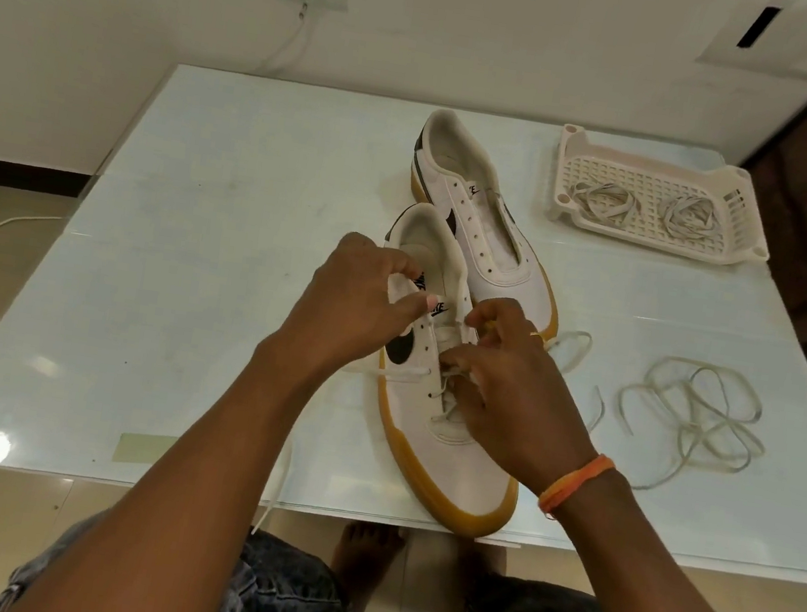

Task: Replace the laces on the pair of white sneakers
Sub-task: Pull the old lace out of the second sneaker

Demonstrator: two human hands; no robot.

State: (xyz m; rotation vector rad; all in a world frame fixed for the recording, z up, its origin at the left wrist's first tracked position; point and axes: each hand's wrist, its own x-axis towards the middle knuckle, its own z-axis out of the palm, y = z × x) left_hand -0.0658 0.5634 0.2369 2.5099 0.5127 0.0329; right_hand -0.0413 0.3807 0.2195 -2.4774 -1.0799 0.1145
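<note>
I look down on a pale, glossy table top (224,239), rectangular and faintly scuffed; dead centre lies the near sneaker (449,447), smooth white upper on a thick gum-coloured rubber sole, toe pointing to about five o'clock and the padded heel collar to eleven o'clock; my left hand (366,300) sits on its eleven o'clock side, fingers curled and pinching the tongue and eyelet edge near the dark printed label; my right hand (509,388) covers the eyelet rows at three o'clock of the left, fingers bent narrow around a flat white lace (413,372) that crosses the lower eyelets; how far the lace is threaded beneath that hand I cannot tell; one flat end of the lace trails off the table's near edge at seven o'clock; an orange thread band (573,482) circles the right wrist; the far sneaker (493,245) lies just beyond at twelve o'clock, touching or nearly touching the near one, its eyelets bare and its throat open; at three o'clock a loose lace (690,424) sprawls in soft, tangled loops on the glass, apart from both shoes; at one to two o'clock a cream plastic basket (599,151), shallow with a gridded perforated floor, holds two coiled laces (608,202); a strip of dull tape (145,448) lies flat at eight o'clock near the table edge.
</note>
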